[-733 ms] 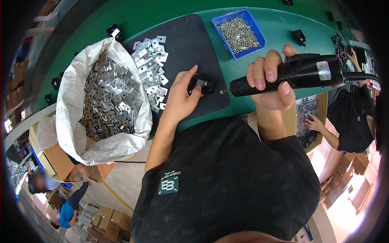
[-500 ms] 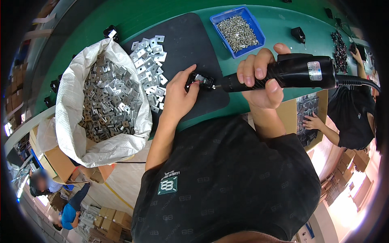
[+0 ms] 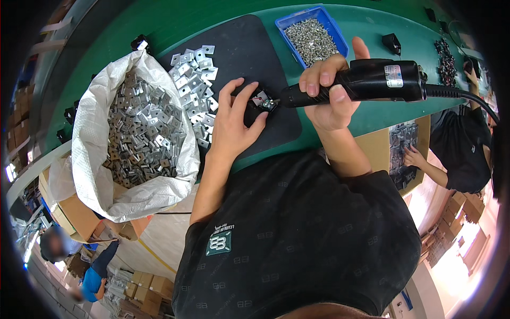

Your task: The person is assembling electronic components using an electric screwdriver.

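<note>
A black corded electric screwdriver (image 3: 366, 82) lies sideways in my right hand (image 3: 329, 93), its fingers closed around the body. Its bit points left and reaches the edge of a small black plastic housing (image 3: 264, 101) with metal and a bit of red wire inside. Around that housing my left hand (image 3: 236, 119) is curved, fingertips at its far left side and thumb at its near side, steadying it on the dark mat (image 3: 249, 42). Left of this hand lie loose square metal plates with holes (image 3: 194, 80).
A white woven sack (image 3: 90, 154) full of metal plates stands at the left. Beyond my right hand is a blue bin (image 3: 342, 42) of small screws. More black housings (image 3: 392, 43) lie on the green table. At right, a co-worker's hand (image 3: 414, 158) reaches into a carton (image 3: 374, 146).
The screwdriver and my right hand have shifted left and slightly away from me. My left fingers have spread wider around the housing, which has turned a little.
</note>
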`<action>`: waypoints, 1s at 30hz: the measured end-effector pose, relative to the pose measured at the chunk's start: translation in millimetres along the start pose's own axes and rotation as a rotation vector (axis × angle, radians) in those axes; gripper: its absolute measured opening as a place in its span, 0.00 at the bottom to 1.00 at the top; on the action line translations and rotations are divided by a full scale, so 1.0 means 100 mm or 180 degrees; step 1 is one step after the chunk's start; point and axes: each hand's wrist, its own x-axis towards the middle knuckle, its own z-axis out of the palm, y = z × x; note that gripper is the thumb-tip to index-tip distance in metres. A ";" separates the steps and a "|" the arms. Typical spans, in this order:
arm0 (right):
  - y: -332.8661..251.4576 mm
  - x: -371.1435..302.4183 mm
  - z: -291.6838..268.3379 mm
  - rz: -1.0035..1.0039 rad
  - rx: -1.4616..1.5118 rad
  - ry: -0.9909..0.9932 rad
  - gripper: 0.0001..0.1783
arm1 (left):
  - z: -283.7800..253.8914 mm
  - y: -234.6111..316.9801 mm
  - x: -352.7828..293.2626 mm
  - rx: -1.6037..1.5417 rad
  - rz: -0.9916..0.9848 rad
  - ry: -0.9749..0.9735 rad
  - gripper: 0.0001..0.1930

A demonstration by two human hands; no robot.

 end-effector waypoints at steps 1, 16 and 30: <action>0.03 -0.01 -0.01 -0.0017 0.0000 -0.0004 0.40 | 0.01 -0.01 0.00 0.0081 0.0040 -0.0024 0.31; 0.24 -0.03 -0.03 -0.0091 -0.0093 -0.0011 0.32 | 0.14 -0.01 0.02 0.0414 0.0159 0.0120 0.38; 0.30 -0.02 -0.04 -0.0189 -0.0069 -0.0146 0.31 | 0.13 0.00 0.05 0.0380 0.0103 0.0067 0.37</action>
